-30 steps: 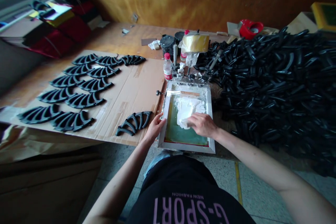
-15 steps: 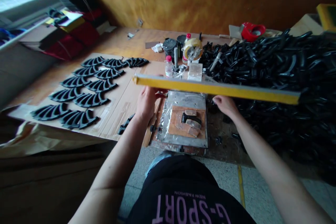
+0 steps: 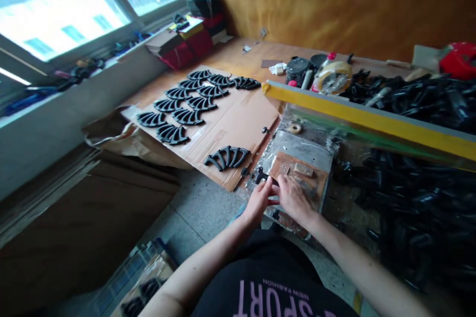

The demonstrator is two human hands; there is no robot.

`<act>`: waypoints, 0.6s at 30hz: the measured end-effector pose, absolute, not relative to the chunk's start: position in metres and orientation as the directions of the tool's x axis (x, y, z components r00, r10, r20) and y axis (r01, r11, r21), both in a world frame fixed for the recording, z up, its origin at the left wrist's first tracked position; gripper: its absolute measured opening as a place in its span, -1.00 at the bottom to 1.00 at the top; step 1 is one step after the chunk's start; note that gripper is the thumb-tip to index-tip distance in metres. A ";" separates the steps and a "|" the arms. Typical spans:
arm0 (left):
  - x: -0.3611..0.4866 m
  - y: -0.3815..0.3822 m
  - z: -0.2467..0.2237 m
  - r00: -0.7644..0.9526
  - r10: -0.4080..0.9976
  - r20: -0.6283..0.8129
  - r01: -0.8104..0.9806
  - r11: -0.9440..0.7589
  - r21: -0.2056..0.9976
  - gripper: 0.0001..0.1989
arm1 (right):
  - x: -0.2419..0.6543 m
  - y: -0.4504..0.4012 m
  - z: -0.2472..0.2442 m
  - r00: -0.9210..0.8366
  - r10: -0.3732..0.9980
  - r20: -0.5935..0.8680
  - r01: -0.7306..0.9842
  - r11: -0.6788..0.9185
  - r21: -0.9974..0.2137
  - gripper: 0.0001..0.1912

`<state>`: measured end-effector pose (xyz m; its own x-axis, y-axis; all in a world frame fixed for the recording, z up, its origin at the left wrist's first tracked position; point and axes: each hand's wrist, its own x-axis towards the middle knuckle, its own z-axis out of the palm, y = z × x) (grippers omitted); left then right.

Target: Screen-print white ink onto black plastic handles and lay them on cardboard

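Left hand: ours [image 3: 260, 201], in the lower middle of the view, closed on the part, thumb and fingers pinching it.
Right hand: ours [image 3: 295, 200], just right of the left hand, fingers bent in close to the part; the fingertips overlap there, so we cannot tell whether they grip it too.
Part: black [image 3: 261, 175], held just below and right of the view's centre, one end pointing up and left, the other hidden by our fingers.
Board: wooden [image 3: 289, 161], lying beyond our right hand and partly beneath it, with a small block [image 3: 304, 169] on top.
Plate: metal [image 3: 312, 146], right of centre, carrying the board; a small ring [image 3: 295, 129] lies near its far edge.
Screen: yellow-edged [image 3: 372, 120], edge-on to us, slanting across the right half of the view.
Fan: black pieces [image 3: 227, 157] side by side on the cardboard [image 3: 238, 114], left of the plate.
Rows: more fans [image 3: 188, 101] on the cardboard, left of centre.
Pile: loose black pieces [image 3: 420, 218], at lower right.
Back of the table [image 3: 226, 54]: a pot [image 3: 297, 70] and a tape roll [image 3: 334, 78], upper right.
Window: bright [image 3: 70, 10], upper left.
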<state>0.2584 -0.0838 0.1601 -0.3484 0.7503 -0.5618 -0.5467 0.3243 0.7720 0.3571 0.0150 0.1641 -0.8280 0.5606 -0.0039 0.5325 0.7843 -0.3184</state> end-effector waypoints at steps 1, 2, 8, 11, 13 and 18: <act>0.250 -0.089 0.156 -0.438 0.709 -0.552 -0.554 0.271 0.787 -0.46 | 0.343 0.004 0.165 -0.865 0.501 0.020 0.464 0.815 -0.347 -0.83; 0.238 -0.096 0.152 -0.515 0.660 -0.547 -0.548 0.238 0.802 -0.48 | 0.327 -0.006 0.164 -0.895 0.446 0.035 0.401 0.834 -0.378 -0.84; 0.122 -0.146 0.106 -0.824 0.282 -0.492 -0.427 0.262 0.865 -0.49 | 0.230 -0.004 0.132 -0.924 0.376 -0.069 0.368 0.826 -0.426 -0.82; 0.079 -0.153 0.078 -0.850 0.163 -0.500 -0.430 0.331 0.840 -0.47 | 0.190 0.010 0.110 -0.895 0.418 -0.156 0.444 0.798 -0.408 -0.80; 0.064 -0.149 0.065 -0.845 0.173 -0.506 -0.430 0.340 0.836 -0.47 | 0.171 0.014 0.098 -0.889 0.416 -0.193 0.458 0.788 -0.410 -0.80; 0.038 -0.120 0.053 -0.847 0.330 -0.418 -0.284 0.384 0.878 -0.50 | 0.145 0.016 0.084 -0.862 0.452 -0.229 0.507 0.757 -0.412 -0.81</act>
<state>0.0376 -0.1205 0.0525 -0.8466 0.3297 -0.4179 -0.2841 0.3842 0.8785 0.1449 0.0160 0.0836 -0.8620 0.4521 -0.2291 0.5067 0.7572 -0.4123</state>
